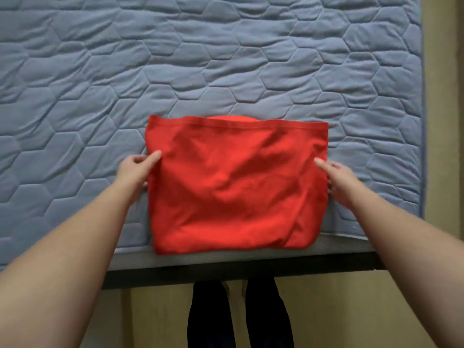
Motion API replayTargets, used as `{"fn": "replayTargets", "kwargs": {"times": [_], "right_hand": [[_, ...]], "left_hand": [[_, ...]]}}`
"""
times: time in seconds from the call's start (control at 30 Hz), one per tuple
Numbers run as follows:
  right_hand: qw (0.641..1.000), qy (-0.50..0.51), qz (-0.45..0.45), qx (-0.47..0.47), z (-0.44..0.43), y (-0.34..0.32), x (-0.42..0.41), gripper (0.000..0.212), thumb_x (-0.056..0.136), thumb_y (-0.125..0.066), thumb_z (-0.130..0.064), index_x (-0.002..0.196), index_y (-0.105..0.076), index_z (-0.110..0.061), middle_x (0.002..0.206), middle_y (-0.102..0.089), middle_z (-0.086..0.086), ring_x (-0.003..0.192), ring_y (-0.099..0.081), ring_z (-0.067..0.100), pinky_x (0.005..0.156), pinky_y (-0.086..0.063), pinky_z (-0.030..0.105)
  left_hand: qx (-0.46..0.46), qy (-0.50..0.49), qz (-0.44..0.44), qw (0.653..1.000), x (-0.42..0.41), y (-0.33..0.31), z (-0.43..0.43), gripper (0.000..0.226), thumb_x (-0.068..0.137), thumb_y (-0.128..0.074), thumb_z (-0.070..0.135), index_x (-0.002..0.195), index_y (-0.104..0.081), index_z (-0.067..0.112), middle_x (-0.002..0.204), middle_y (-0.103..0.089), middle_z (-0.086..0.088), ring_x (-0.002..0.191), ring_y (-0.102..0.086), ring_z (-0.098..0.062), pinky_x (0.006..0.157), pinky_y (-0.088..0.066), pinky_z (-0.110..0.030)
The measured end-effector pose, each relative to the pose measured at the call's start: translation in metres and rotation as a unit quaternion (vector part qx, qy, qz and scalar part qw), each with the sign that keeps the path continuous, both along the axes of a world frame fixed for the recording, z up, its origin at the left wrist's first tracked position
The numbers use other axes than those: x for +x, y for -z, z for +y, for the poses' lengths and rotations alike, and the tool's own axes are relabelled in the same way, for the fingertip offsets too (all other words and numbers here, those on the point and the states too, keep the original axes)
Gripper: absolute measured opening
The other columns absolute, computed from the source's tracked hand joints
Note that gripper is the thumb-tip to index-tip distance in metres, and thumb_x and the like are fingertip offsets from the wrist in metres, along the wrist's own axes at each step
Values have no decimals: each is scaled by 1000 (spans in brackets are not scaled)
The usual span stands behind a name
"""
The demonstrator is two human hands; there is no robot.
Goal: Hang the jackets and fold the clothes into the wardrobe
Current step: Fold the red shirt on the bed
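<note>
Two bare forearms reach in from the near corners of the head view, over dark trouser legs planted at the foot of a bed covered in a blue-grey quilt stitched in hexagons. Left hand pinches the left side of a folded red garment, thumb on top and fingers tucked out of sight beneath the cloth. Between the two hands, the garment lies flat on the quilt as a rough rectangle, its near edge touching the lip of the mattress, its hemmed far edge running straight across, with a curved sliver of a lower layer peeping out just beyond that hem. Right hand mirrors the left at the opposite side, thumb laid over the top layer, fingers curled under the margin.

Soft wrinkles across the top layer suggest a thin, light knit that will sag and slide out of square if lifted from one point only. Judged from the task, the piece looks nearly folded, so the likely next move is another fold or a lift toward the wardrobe, which is not in view. Holds at both side edges, taking every layer together, should keep the stack from coming apart.
</note>
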State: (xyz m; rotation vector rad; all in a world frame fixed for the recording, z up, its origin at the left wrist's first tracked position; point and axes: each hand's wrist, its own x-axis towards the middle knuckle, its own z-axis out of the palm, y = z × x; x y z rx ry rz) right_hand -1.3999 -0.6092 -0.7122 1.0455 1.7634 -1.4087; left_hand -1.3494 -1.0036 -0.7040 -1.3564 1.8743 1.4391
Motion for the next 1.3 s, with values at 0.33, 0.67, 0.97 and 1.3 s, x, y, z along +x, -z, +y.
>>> {"fn": "replayTargets", "kwargs": {"times": [0.33, 0.67, 0.97, 1.3], "right_hand": [[938, -36, 270, 213, -23, 16, -56, 11, 97, -49, -14, 88, -55, -18, 92, -60, 7, 74, -50, 6, 78, -40, 28], [664, -651, 305, 209, -97, 17, -93, 81, 77, -72, -38, 145, -32, -22, 146, -40, 4, 135, -37, 22, 110, -26, 45], [598, -744, 250, 164, -115, 15, -131, 62, 67, -83, -39, 116, -59, -9, 108, -60, 10, 97, -54, 27, 80, -41, 32], [710, -627, 195, 254, -91, 19, -143, 35, 88, -63, -32, 120, -60, -19, 115, -65, 6, 106, -58, 24, 90, -43, 34]], "left_hand": [[-218, -95, 196, 951, -33, 25, -34, 24, 93, -48, 8, 80, -43, 27, 77, -47, 10, 68, -46, 0, 76, -41, -21], [-254, 629, 200, 707, -95, 24, 22, 75, 76, -72, 45, 138, -39, 17, 140, -46, -8, 130, -42, -25, 108, -30, -43], [-196, 690, 177, 673, -128, 31, 23, 41, 71, -77, 42, 99, -62, 16, 83, -57, 1, 80, -54, -24, 69, -42, -32], [-303, 613, 76, 726, -133, 30, 20, 33, 90, -57, 43, 105, -60, 13, 102, -62, -10, 104, -56, -31, 85, -39, -37]]}}
